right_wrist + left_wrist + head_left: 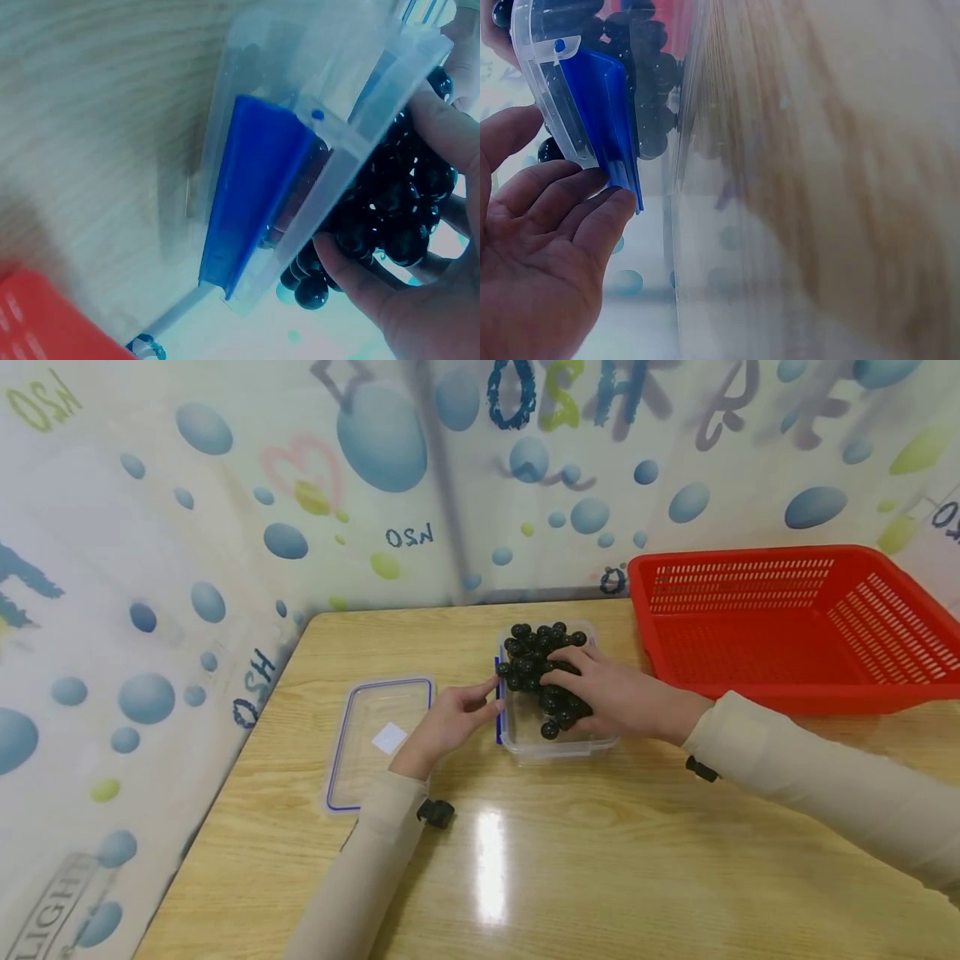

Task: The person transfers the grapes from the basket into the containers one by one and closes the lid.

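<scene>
All the lettering stands on the wall [472,497]. Above the middle of the tabletop's [637,860] far edge, large blue and green letters read "OSH" [564,393]; lower, nearer the far left corner, a small blue "OSN" [408,537]. Beside the tabletop's left edge, a slanted blue "OSH" climbs steeply. By the near left corner, boxed grey capitals read "LIGHT" [56,910]. In the wall's upper left corner, pale green letters seem to read "OZN" [43,402], though they are faint.
</scene>
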Demonstrator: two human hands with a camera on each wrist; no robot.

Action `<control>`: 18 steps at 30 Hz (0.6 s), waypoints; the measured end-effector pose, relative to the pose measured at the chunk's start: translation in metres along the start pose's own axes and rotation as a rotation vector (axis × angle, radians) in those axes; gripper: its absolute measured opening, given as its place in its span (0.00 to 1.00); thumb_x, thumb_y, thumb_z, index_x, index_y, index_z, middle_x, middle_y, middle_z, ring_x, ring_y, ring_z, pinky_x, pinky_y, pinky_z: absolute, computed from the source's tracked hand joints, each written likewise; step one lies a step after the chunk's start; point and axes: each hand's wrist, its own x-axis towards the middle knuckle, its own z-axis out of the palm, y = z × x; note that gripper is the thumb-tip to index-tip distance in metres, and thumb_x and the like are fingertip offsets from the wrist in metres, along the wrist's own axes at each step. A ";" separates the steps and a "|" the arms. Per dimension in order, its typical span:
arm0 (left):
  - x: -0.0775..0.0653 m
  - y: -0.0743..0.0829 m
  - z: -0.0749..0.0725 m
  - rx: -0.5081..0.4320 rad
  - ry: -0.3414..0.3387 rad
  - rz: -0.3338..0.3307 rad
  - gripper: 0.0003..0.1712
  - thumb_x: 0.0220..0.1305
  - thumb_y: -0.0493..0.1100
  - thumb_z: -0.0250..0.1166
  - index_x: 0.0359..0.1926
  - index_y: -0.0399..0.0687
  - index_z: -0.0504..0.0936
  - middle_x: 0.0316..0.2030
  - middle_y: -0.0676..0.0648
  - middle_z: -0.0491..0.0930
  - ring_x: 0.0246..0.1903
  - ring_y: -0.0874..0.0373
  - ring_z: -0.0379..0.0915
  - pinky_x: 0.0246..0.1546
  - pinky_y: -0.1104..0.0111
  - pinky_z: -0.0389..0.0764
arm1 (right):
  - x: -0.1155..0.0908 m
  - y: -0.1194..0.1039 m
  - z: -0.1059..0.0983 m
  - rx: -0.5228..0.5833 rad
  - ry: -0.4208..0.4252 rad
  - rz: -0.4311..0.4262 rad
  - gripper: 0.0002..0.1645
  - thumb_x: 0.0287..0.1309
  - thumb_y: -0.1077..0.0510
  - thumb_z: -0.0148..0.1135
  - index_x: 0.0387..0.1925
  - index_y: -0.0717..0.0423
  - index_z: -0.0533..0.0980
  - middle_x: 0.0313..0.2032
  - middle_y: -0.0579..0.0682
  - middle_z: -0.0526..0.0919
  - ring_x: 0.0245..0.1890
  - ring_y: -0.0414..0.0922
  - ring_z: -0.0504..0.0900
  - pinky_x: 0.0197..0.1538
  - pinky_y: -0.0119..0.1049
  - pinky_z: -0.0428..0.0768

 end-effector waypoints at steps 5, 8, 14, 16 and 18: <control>-0.001 0.000 0.000 0.005 0.003 -0.008 0.29 0.70 0.53 0.62 0.69 0.54 0.70 0.66 0.48 0.69 0.61 0.46 0.69 0.59 0.57 0.72 | -0.002 0.000 0.004 -0.006 0.034 -0.008 0.43 0.49 0.46 0.77 0.65 0.53 0.71 0.68 0.59 0.60 0.66 0.59 0.59 0.59 0.55 0.73; -0.001 0.000 0.001 0.014 0.003 -0.012 0.30 0.70 0.53 0.62 0.69 0.54 0.70 0.66 0.47 0.69 0.61 0.45 0.69 0.60 0.57 0.72 | -0.002 -0.001 0.007 -0.012 0.032 0.000 0.42 0.49 0.46 0.77 0.64 0.53 0.71 0.68 0.59 0.60 0.65 0.59 0.59 0.58 0.54 0.75; -0.001 0.000 0.001 0.012 0.004 -0.008 0.29 0.70 0.54 0.62 0.69 0.53 0.70 0.66 0.47 0.68 0.61 0.46 0.69 0.60 0.58 0.71 | 0.000 -0.004 0.012 -0.086 0.011 0.006 0.43 0.51 0.45 0.76 0.66 0.55 0.71 0.68 0.60 0.61 0.64 0.60 0.61 0.57 0.52 0.77; -0.001 0.001 0.001 0.004 0.004 0.000 0.30 0.70 0.53 0.62 0.69 0.52 0.70 0.66 0.47 0.68 0.61 0.46 0.69 0.60 0.58 0.72 | 0.000 -0.006 0.013 -0.121 0.002 -0.003 0.43 0.52 0.46 0.75 0.67 0.56 0.70 0.67 0.61 0.62 0.63 0.62 0.63 0.56 0.53 0.77; -0.001 0.002 0.001 -0.003 0.005 0.005 0.30 0.70 0.53 0.62 0.69 0.51 0.70 0.66 0.48 0.68 0.61 0.46 0.70 0.59 0.58 0.73 | 0.000 -0.007 0.014 -0.143 -0.004 -0.015 0.44 0.53 0.47 0.74 0.68 0.55 0.69 0.68 0.63 0.62 0.63 0.64 0.64 0.56 0.53 0.77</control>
